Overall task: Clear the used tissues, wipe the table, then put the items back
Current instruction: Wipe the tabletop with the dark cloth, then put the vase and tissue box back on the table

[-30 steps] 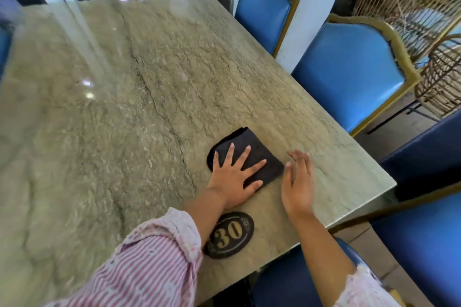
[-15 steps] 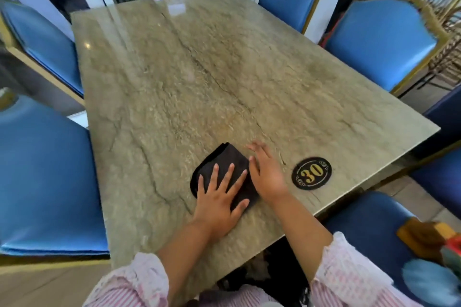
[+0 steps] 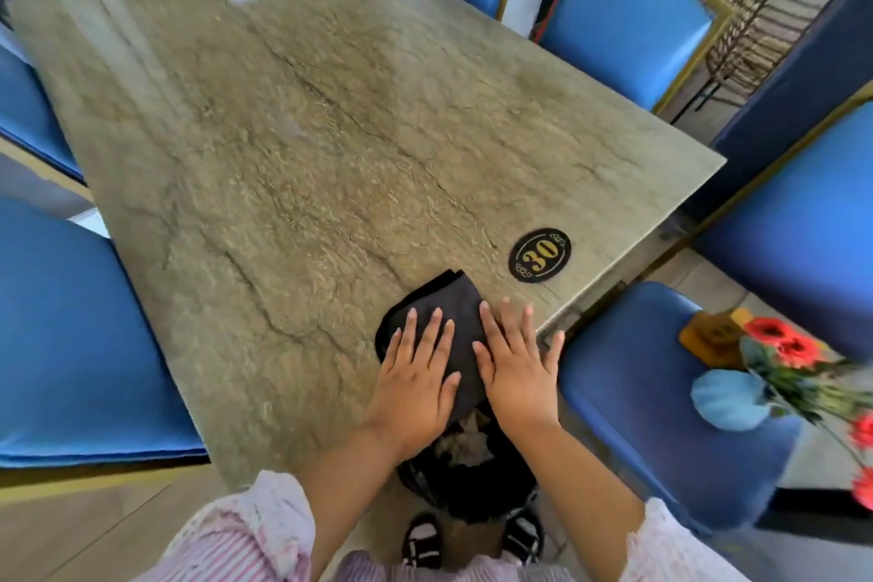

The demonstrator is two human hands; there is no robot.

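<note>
black cloth (image 3: pixel 439 312), veined beige-green table (image 3: pixel 330 132), blue chairs (image 3: pixel 623 19)

**Both grips flat on the cloth at the counter's near corner**

At lower centre of the frame, the left grip (image 3: pixel 415 376) presses a folded black cloth (image 3: pixel 446 298) with its fingers spread straight. The right grip (image 3: pixel 515 369) lies flat beside it, thumb side on the cloth and little finger past the edge of the stone counter (image 3: pixel 330 132). An oval "30" plaque (image 3: pixel 539 255) sits just up and right of the cloth. Below, between the wrists, a dark bin (image 3: pixel 472 482) holds crumpled tissues (image 3: pixel 465 440). Red flowers (image 3: pixel 779 343) in a blue vase (image 3: pixel 727 399) lie on a blue chair (image 3: pixel 637 392) at lower right.
</note>
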